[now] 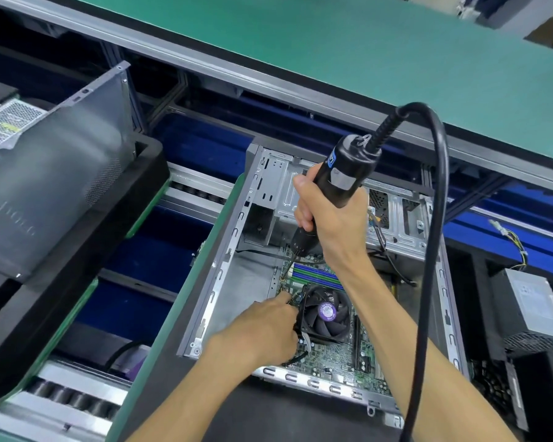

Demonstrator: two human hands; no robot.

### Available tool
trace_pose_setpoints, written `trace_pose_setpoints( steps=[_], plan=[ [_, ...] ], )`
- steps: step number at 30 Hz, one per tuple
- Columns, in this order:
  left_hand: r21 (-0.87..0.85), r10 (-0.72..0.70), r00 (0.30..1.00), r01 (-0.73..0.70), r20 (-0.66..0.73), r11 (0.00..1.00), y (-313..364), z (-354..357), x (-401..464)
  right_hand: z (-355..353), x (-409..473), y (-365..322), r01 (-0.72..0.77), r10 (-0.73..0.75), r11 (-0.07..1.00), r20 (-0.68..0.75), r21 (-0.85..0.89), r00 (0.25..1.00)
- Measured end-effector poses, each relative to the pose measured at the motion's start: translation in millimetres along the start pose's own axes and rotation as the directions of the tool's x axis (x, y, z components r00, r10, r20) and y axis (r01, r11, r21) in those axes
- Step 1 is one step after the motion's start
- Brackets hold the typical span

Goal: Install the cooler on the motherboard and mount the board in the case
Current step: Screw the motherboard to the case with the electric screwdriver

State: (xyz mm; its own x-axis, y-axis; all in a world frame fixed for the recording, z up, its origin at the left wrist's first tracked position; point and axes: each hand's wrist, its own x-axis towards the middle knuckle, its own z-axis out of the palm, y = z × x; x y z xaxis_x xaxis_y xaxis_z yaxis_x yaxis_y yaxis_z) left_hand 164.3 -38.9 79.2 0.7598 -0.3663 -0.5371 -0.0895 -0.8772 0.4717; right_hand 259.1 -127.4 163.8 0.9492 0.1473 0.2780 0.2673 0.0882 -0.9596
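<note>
The right hand (329, 218) gripped a black corded electric screwdriver (339, 180); the left hand (265, 327), fingers curled, touched the black cooler fan (324, 314)

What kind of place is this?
Most likely a computer assembly line. An open computer case sits on a roller conveyor, a hand grips a corded electric screwdriver, and another power supply waits nearby.
</note>
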Motion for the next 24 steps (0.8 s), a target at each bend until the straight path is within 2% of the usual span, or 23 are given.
trace_pose_setpoints(
  steps=[24],
  plan=[
    [0.017,0.007,1.0,-0.008,0.011,1.0,-1.5,3.3,3.9,-0.5,0.1,1.8,-0.025,0.023,0.999,-0.054,-0.022,0.998]
  ],
)
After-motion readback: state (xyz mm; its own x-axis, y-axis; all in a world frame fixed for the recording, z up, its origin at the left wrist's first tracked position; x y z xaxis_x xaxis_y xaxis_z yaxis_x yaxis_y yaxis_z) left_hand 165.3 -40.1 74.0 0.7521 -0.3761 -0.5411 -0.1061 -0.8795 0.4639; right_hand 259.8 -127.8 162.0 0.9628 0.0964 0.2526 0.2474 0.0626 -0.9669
